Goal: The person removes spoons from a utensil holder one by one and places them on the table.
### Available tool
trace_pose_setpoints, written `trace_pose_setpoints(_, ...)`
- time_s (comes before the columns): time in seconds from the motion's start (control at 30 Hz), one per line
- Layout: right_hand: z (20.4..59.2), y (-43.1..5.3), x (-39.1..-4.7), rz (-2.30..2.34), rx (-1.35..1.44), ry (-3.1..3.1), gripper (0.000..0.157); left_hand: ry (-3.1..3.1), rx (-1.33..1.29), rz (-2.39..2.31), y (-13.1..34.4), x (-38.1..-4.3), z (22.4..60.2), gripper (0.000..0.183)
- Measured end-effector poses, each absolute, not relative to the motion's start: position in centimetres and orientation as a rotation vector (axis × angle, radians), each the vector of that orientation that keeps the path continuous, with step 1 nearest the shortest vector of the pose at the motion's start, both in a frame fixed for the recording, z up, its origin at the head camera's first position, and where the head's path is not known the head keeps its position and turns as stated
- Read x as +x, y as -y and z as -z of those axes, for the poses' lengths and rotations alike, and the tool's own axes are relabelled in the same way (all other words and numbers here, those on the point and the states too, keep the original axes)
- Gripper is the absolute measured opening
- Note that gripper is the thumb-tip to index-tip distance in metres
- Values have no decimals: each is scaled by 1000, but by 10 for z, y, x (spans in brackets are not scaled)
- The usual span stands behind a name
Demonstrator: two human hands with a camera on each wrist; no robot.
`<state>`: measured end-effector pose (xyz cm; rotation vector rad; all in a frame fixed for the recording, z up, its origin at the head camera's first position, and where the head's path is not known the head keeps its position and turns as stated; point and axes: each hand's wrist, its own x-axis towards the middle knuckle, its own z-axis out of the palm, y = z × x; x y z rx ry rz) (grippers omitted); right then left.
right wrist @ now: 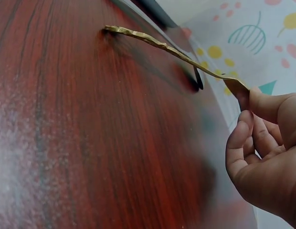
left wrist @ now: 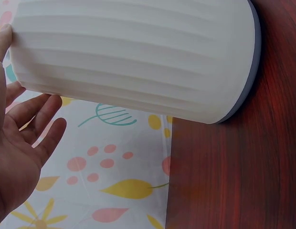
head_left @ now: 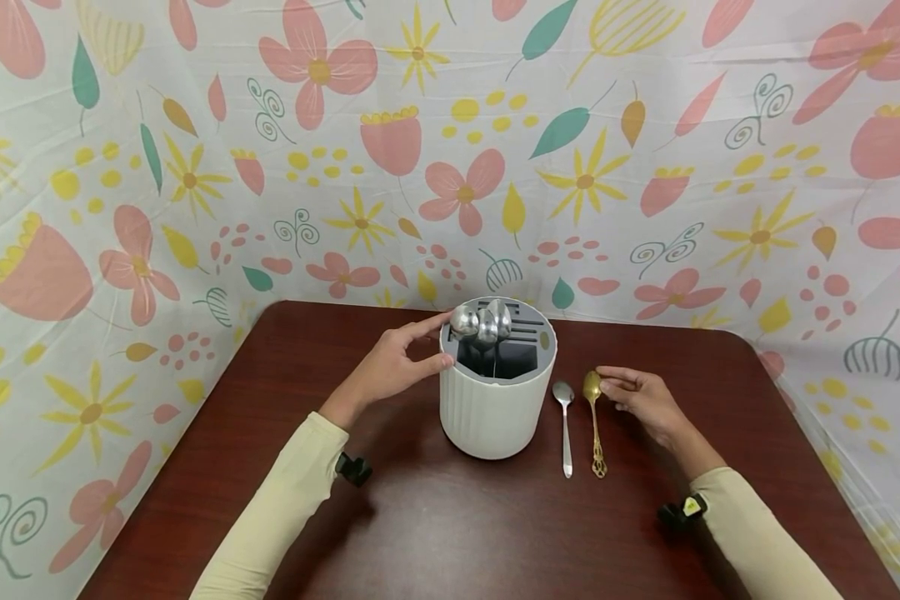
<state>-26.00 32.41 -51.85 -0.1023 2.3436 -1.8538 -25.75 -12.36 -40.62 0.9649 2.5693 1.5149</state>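
In the head view, a white ribbed utensil holder [head_left: 487,421] with a grey slotted top stands on the table. Three silver spoons [head_left: 486,327] are in it, bowls up. My left hand [head_left: 386,367] touches its left rim, thumb at the front and an extended finger farther back; the left wrist view shows the other fingers loosely spread beside the ribbed wall. Right of the holder, my right hand [head_left: 645,404] pinches a gold spoon [head_left: 594,417] by its bowl between thumb and fingers. Its ornate handle [right wrist: 143,36] slants down to the tabletop in the right wrist view.
A silver spoon [head_left: 566,429] lies on the dark reddish-brown table [head_left: 450,525] between the holder and the gold spoon. Behind the table's back edge hangs a flower-patterned cloth [head_left: 465,108], which also runs along both sides.
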Motion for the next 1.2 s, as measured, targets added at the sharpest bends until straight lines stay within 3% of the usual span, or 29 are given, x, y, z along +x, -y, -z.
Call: trace_pose_setpoints(1.2, 528, -329, -267, 1547, -109, -2570, 46, -2583, 964, -1504, 124, -257, 405, 64)
